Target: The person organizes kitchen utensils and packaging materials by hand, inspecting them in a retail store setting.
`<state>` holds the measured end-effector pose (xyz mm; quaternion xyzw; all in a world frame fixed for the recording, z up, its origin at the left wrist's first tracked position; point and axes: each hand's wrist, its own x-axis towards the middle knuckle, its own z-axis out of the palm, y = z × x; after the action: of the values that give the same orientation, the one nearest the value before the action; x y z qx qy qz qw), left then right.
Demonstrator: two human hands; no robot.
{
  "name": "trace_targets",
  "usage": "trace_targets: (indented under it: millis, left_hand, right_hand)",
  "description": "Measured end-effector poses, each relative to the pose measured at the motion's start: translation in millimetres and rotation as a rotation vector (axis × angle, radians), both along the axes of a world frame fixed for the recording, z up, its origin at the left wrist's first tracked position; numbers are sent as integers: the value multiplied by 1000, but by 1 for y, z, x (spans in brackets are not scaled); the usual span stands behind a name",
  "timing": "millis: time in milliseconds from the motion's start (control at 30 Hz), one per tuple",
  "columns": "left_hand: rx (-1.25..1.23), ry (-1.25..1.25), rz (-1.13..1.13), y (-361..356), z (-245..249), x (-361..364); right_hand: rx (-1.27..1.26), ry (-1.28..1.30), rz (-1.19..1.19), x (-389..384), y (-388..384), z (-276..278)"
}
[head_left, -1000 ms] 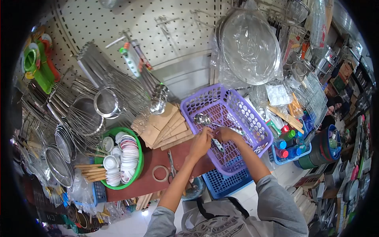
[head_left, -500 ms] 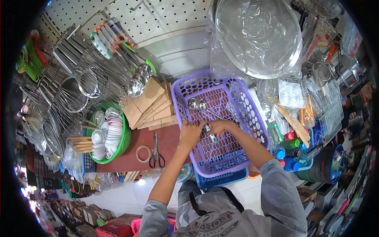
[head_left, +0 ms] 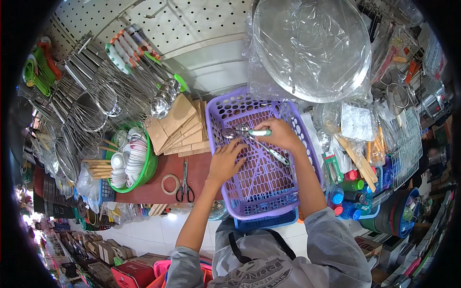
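A purple plastic basket (head_left: 228,192) stands in front of me with metal ladles inside. My right hand (head_left: 281,135) is closed on the green-and-white handle of one ladle (head_left: 265,132), whose metal end points left inside the basket. Another ladle (head_left: 278,156) lies slantwise below it; its round bowl is at the left and its patterned handle at the right. My left hand (head_left: 225,161) is over the basket's left side near the ladle bowl, fingers spread, with nothing visibly held.
To the left are scissors (head_left: 185,185), a tape roll (head_left: 170,184), brown cardboard pieces (head_left: 175,126) and a green basin (head_left: 152,165) of white spoons and bowls. Whisks and ladles hang above. A plastic-wrapped round tray (head_left: 312,48) stands behind; bottles (head_left: 353,185) are at the right.
My right hand has moved up and right, lifting one ladle's handle away from the other. My left hand has come off the handles and spread its fingers at the basket's left side.
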<state>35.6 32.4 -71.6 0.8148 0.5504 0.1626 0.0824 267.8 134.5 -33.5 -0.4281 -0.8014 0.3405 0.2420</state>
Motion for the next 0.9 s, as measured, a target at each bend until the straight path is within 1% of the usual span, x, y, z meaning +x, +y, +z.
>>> trace_targets:
  millis: [33, 67, 167, 200, 300, 333, 367, 400, 467, 500, 533, 567, 600, 700, 800, 867, 900]
  left_hand:
    - [19, -75, 17, 0, 4, 0]
    - [37, -149, 32, 0, 7, 1]
    - [23, -197, 85, -1, 12, 6]
    - [22, -316, 102, -1, 13, 7]
    - [1, -656, 163, -3, 10, 4]
    - [-22, -758, 187, -3, 2, 1]
    - [-42, -860, 210, -3, -6, -2]
    - [16, -870, 201, -3, -8, -1]
    - [-17, -770, 219, -6, -13, -7]
    - [-34, -721, 228, -6, -16, -8]
    - [68, -811, 181, -6, -19, -7]
    - [53, -828, 192, -8, -23, -7]
    - [38, -846, 203, -13, -17, -6]
    - [-26, -910, 226, -19, -2, -4]
    - [-49, -930, 225, -23, 10, -5]
    - [-36, -970, 216, -22, 19, -7]
    - [-68, -964, 216, -21, 21, -12]
  right_hand:
    - [53, 101, -30, -1, -1, 8]
    - [-63, 124, -75, -2, -2, 16]
    - [-12, 371, -63, -18, -2, 8]
    - [-85, 472, -23, -26, -6, 9]
    - [-70, 540, 46, -44, -18, 9]
    - [68, 462, 103, -46, -17, 5]
    - [69, 487, 143, -49, -16, 1]
    - [70, 510, 184, -52, -20, -1]
    - [110, 525, 250, -60, -26, -8]
    - [67, 514, 242, -65, -31, -11]
    - [23, 503, 231, -68, -37, -14]
    - [-20, 493, 219, -70, -40, -16]
    - [6, 501, 237, -71, -41, -16]
    - [-41, 568, 219, -71, -43, -14]
    - [-56, 590, 265, -72, -38, -5]
    - [-120, 580, 296, -77, -33, -3]
    - [-152, 577, 310, -80, -32, 1]
